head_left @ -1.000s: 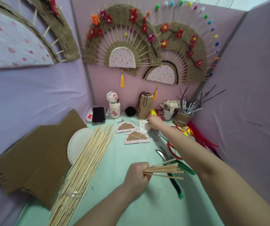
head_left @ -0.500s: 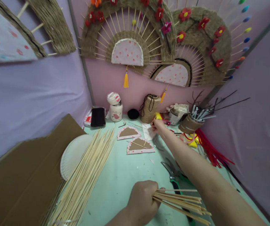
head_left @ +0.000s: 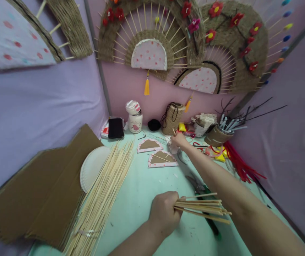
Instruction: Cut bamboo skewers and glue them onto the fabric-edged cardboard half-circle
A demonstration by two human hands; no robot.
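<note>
Low in the middle, my left hand (head_left: 165, 213) is closed around a bundle of short bamboo sticks (head_left: 202, 206), whose ends fan out to the right. My right hand (head_left: 178, 140) reaches far across the table, its fingers pinched together. A pale thin stick (head_left: 173, 132) pokes up from them; the rest of it is hidden. White paper (head_left: 173, 148) lies just below that hand. To its left are two half-round cardboard pieces (head_left: 150, 144) edged with dotted cloth, the nearer one (head_left: 163, 158) with thin sticks on it. Under my right forearm lie green-handled pruning shears (head_left: 199, 186).
Long bamboo sticks (head_left: 101, 199) lie at left beside a white paper plate (head_left: 92, 167) and cardboard (head_left: 43, 188). At the back stand a jar (head_left: 135, 122), a twine spool (head_left: 173, 119) and a holder of glue sticks (head_left: 218, 136). Woven fan pieces (head_left: 104, 46) hang on the wall.
The view has shifted, so most things sit slightly farther right and higher. My right hand stays by the paper, and a pale stick now shows at its fingers. My left hand keeps the bundle.
</note>
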